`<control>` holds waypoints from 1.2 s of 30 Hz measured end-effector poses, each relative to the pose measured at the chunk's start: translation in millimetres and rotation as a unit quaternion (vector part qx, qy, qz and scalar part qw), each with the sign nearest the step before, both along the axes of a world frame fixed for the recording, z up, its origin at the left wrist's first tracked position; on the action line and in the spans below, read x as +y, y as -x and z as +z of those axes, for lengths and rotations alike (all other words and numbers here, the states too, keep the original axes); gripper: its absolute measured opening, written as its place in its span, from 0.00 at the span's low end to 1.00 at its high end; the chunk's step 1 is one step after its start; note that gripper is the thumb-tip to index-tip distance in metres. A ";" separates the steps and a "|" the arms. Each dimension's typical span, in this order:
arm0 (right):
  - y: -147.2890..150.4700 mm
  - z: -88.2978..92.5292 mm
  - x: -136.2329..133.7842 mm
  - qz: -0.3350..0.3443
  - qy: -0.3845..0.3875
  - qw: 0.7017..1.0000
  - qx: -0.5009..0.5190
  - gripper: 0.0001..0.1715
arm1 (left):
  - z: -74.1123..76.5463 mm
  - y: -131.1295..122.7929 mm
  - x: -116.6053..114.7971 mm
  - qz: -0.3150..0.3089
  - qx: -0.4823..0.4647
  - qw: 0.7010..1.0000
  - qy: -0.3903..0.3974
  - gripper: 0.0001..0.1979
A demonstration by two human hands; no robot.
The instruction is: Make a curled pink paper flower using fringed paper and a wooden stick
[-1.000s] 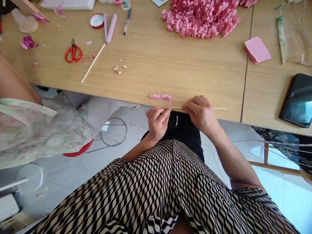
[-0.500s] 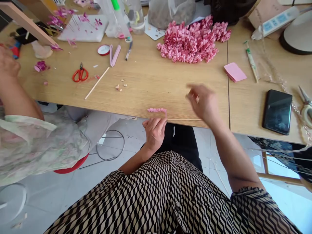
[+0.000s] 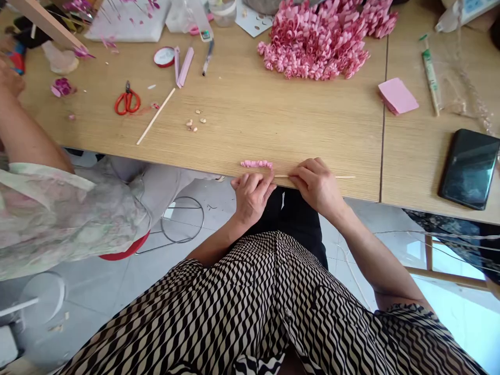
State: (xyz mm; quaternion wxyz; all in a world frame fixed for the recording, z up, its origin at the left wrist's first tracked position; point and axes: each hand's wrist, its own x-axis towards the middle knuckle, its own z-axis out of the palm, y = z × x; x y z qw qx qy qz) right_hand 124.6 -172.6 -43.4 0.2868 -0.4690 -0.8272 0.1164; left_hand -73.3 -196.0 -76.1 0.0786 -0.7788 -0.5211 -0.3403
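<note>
At the table's front edge, my left hand [image 3: 252,195] is closed, pinching the left end of a thin wooden stick [image 3: 346,177] together with the tail of a pink curled strip [image 3: 257,163]. The strip's tight curls lie on the wood just beyond my left fingertips. To the right, my right hand [image 3: 317,182] has its fingers closed on the same stick, which shows between the hands and pokes out past the right one. My fingers hide the stick's left tip.
Beyond my hands lies a big heap of pink curled strips [image 3: 312,44]. A pink paper stack [image 3: 398,96] and a phone [image 3: 470,167] are at the right. Orange-handled scissors [image 3: 127,99], another wooden stick [image 3: 156,115] and several small pale bits lie left. A co-worker's arm [image 3: 27,122] reaches in.
My right hand has come down and left from above the table and closed on the stick. My left hand keeps its pinch. The view has shifted slightly.
</note>
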 end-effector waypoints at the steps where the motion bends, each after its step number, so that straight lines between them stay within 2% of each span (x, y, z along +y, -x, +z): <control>1: -0.2 0.1 0.6 -0.001 0.002 1.000 -0.006 0.13 | 0.0 0.2 1.9 -0.001 0.001 1.000 0.002 0.19; 5: 2.5 5.3 3.8 -0.010 0.016 1.000 -0.017 0.12 | 2.3 1.4 3.5 0.000 0.016 1.000 0.017 0.22; 13: 5.4 6.2 1.2 -0.019 0.011 0.999 -0.040 0.13 | 7.8 1.9 -15.0 -0.012 0.024 0.999 0.040 0.18; 18: 5.5 2.5 0.3 -0.027 0.006 0.999 -0.020 0.14 | 8.6 -4.4 -8.0 -0.004 0.040 0.998 0.056 0.19; 24: 7.1 -6.9 -3.2 -0.082 -0.055 0.994 0.043 0.12 | 10.7 -4.9 -5.4 -0.008 0.049 0.997 0.060 0.20; 32: 7.1 -10.0 -3.5 -0.083 -0.078 0.992 0.054 0.12 | 12.6 -5.8 -0.8 -0.005 0.057 0.996 0.064 0.20; 36: 7.6 -10.8 -3.9 -0.084 -0.062 0.993 0.061 0.12 | 14.1 -5.9 -1.3 -0.007 0.073 0.996 0.046 0.21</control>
